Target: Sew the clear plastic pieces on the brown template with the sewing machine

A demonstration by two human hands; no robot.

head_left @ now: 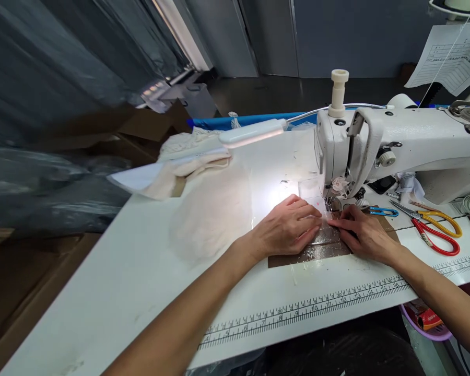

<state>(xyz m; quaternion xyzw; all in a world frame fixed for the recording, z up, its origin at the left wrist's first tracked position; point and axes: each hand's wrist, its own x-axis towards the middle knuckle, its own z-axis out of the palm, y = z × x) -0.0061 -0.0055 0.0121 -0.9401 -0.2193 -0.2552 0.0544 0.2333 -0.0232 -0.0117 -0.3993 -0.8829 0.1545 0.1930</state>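
Observation:
My left hand (pixel 292 225) lies palm down on the sewing machine's bed, left of the needle, its fingers reaching right over a shiny brown sheet (pixel 309 257). Close to the presser foot (pixel 334 204), my right hand (pixel 362 232) is bent, its index finger pointing left and the fingertips brought in low. Whatever is between those fingertips is too small to make out. Both hands touch the sheet area in front of the white sewing machine (pixel 352 146). A clear plastic piece (pixel 307 188) shows beyond my left fingers.
Blue thread snips (pixel 383 211) and scissors with red and yellow handles (pixel 434 237) lie right of my right hand. Cream cloth (pixel 198 162) is heaped at the table's left back. A lamp (pixel 254 133) hangs above. A printed ruler (pixel 313 308) follows the front edge.

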